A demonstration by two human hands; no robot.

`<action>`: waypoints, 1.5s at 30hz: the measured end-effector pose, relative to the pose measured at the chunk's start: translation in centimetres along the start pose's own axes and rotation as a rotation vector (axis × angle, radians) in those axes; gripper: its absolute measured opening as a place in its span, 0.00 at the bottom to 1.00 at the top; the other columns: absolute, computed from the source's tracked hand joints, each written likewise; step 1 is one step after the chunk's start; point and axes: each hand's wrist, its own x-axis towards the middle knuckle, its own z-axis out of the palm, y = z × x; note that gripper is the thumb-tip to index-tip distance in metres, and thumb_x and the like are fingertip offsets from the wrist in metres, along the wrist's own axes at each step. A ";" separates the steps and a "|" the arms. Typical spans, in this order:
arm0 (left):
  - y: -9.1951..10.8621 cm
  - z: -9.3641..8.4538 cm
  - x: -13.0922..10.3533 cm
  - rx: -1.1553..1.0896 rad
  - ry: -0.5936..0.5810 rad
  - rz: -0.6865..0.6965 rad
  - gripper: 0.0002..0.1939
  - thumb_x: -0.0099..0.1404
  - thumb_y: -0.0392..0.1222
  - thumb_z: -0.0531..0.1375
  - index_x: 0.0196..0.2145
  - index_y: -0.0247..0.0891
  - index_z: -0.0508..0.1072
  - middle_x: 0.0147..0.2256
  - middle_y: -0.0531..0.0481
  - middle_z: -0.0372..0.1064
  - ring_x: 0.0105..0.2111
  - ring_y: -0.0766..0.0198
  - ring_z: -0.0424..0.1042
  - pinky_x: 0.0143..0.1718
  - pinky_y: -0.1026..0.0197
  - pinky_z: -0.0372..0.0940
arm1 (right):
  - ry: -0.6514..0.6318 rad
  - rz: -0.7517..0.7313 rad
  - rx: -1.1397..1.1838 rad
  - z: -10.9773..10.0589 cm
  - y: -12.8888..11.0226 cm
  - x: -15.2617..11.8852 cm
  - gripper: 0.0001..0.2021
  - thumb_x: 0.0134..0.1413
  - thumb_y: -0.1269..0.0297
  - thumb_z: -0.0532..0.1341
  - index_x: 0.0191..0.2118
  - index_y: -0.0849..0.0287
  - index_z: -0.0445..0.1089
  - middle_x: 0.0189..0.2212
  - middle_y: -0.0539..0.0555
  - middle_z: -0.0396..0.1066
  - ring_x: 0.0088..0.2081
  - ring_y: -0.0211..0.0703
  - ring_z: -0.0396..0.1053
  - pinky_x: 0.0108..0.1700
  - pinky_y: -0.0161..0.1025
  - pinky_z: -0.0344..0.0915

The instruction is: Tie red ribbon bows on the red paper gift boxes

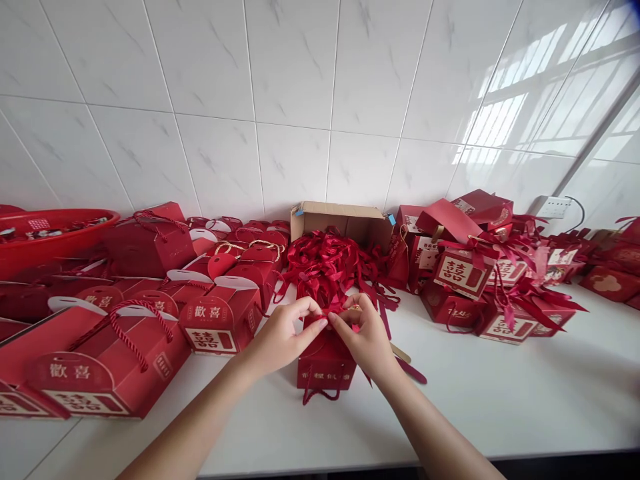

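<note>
A small red gift box [327, 373] with pale lettering stands on the white table in front of me, a red cord handle hanging down its near side. Just above its top, my left hand [290, 333] pinches a red ribbon [327, 312] between thumb and fingers. My right hand [364, 337] meets it from the other side, its thumb and finger closed on the same ribbon. The fingertips nearly touch and cover part of the ribbon. Right behind the box lies a heap of loose dark red ribbons [325, 260], spilling out of a cardboard box [345, 220].
Several red boxes with cord handles [220, 313] crowd the left side, near a red basin [55, 240]. Ribboned boxes [505, 327] are stacked on the right. A power strip [552, 206] sits against the tiled wall. Flat strips [410, 370] lie right of the gift box.
</note>
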 end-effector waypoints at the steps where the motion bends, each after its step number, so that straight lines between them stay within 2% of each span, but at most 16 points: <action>1: -0.2 0.1 0.0 0.005 -0.003 0.020 0.06 0.64 0.44 0.58 0.34 0.39 0.70 0.34 0.52 0.73 0.38 0.62 0.71 0.44 0.61 0.65 | -0.002 -0.023 -0.025 0.0 0.0 0.0 0.12 0.54 0.59 0.62 0.36 0.55 0.57 0.22 0.47 0.73 0.24 0.39 0.67 0.28 0.35 0.58; 4: -0.5 0.4 0.1 0.023 0.030 0.064 0.03 0.62 0.40 0.59 0.32 0.39 0.70 0.32 0.53 0.72 0.35 0.63 0.71 0.40 0.63 0.65 | 0.000 -0.148 -0.145 0.0 0.1 -0.2 0.05 0.57 0.61 0.59 0.36 0.57 0.65 0.26 0.50 0.73 0.27 0.40 0.68 0.31 0.36 0.61; 7: -0.7 0.5 0.1 0.027 0.072 0.080 0.02 0.61 0.35 0.58 0.30 0.39 0.70 0.31 0.54 0.73 0.33 0.65 0.72 0.37 0.64 0.65 | 0.017 -0.283 -0.274 -0.1 0.2 -0.5 0.07 0.58 0.63 0.58 0.36 0.57 0.73 0.33 0.54 0.72 0.32 0.41 0.69 0.35 0.38 0.65; 9: -0.7 0.6 0.1 0.026 0.088 0.080 0.03 0.60 0.34 0.58 0.29 0.39 0.70 0.31 0.54 0.74 0.33 0.65 0.73 0.36 0.65 0.65 | 0.006 -0.309 -0.317 -0.2 0.4 -0.7 0.08 0.57 0.63 0.61 0.38 0.58 0.75 0.36 0.56 0.70 0.35 0.43 0.69 0.37 0.39 0.66; 13: -1.0 0.7 0.0 0.008 0.116 0.084 0.05 0.59 0.31 0.57 0.29 0.39 0.70 0.30 0.53 0.75 0.31 0.65 0.73 0.33 0.66 0.65 | 0.024 -0.270 -0.362 -0.2 0.8 -0.7 0.08 0.56 0.66 0.60 0.35 0.59 0.77 0.37 0.58 0.69 0.39 0.47 0.69 0.43 0.45 0.67; 16: -1.2 0.9 -0.1 -0.014 0.133 0.088 0.07 0.59 0.30 0.55 0.29 0.39 0.70 0.30 0.53 0.75 0.30 0.66 0.73 0.33 0.66 0.65 | 0.026 -0.178 -0.357 -0.3 0.7 -0.6 0.08 0.56 0.65 0.60 0.32 0.58 0.77 0.41 0.59 0.70 0.46 0.52 0.67 0.50 0.50 0.64; 20: -1.5 1.2 -0.1 -0.057 0.148 0.088 0.07 0.60 0.30 0.54 0.29 0.39 0.69 0.29 0.53 0.72 0.30 0.65 0.72 0.31 0.66 0.64 | -0.137 -0.010 -0.214 -0.8 0.3 -0.3 0.10 0.59 0.60 0.58 0.32 0.57 0.75 0.56 0.58 0.64 0.59 0.56 0.59 0.58 0.54 0.55; 24: -1.8 1.9 0.3 -0.117 0.154 0.074 0.05 0.62 0.33 0.55 0.29 0.39 0.66 0.30 0.52 0.72 0.33 0.64 0.73 0.35 0.64 0.67 | -0.240 0.004 -0.108 -0.8 0.4 -0.2 0.14 0.60 0.57 0.57 0.29 0.58 0.74 0.61 0.58 0.60 0.63 0.55 0.53 0.61 0.53 0.51; 27: -1.8 2.0 0.4 -0.166 0.169 0.048 0.02 0.66 0.39 0.55 0.36 0.39 0.65 0.34 0.50 0.72 0.36 0.63 0.74 0.37 0.63 0.68 | -0.190 0.017 0.032 -0.4 0.8 -0.3 0.14 0.60 0.55 0.58 0.33 0.57 0.77 0.60 0.59 0.61 0.63 0.53 0.55 0.61 0.51 0.51; 29: -1.6 1.7 0.2 -0.195 0.160 0.019 0.07 0.66 0.42 0.56 0.41 0.40 0.65 0.36 0.49 0.73 0.37 0.63 0.74 0.36 0.63 0.68 | -0.123 0.033 0.073 0.0 1.1 -0.5 0.14 0.59 0.54 0.59 0.35 0.56 0.78 0.59 0.59 0.63 0.62 0.52 0.56 0.62 0.51 0.51; 33: -1.0 0.9 -0.4 -0.152 0.054 -0.033 0.07 0.64 0.43 0.59 0.39 0.40 0.70 0.38 0.48 0.74 0.40 0.60 0.74 0.40 0.61 0.68 | -0.087 0.047 0.041 0.2 0.9 -0.9 0.14 0.57 0.53 0.59 0.36 0.56 0.79 0.53 0.59 0.69 0.61 0.53 0.58 0.61 0.51 0.52; 38: -0.8 0.8 -0.4 -0.147 0.041 -0.086 0.05 0.61 0.41 0.60 0.33 0.39 0.75 0.35 0.49 0.76 0.38 0.59 0.74 0.41 0.59 0.68 | -0.130 -0.001 -0.105 -0.7 -0.1 -1.5 0.14 0.57 0.54 0.58 0.35 0.56 0.77 0.46 0.59 0.74 0.56 0.54 0.64 0.58 0.52 0.58; 41: -0.8 0.6 -0.2 -0.152 0.021 -0.103 0.05 0.60 0.41 0.61 0.31 0.38 0.75 0.32 0.50 0.76 0.34 0.60 0.74 0.37 0.60 0.68 | -0.183 -0.076 -0.223 -2.0 -0.6 -1.5 0.09 0.57 0.61 0.58 0.39 0.57 0.74 0.41 0.56 0.76 0.46 0.48 0.71 0.50 0.47 0.65; 45: -0.5 -0.1 -0.2 -0.157 -0.058 -0.075 0.04 0.61 0.40 0.60 0.31 0.38 0.75 0.32 0.50 0.75 0.32 0.63 0.72 0.35 0.62 0.67 | -0.198 -0.220 -0.458 -3.4 -1.3 -1.3 0.10 0.55 0.71 0.57 0.42 0.56 0.71 0.33 0.52 0.75 0.36 0.43 0.71 0.42 0.42 0.66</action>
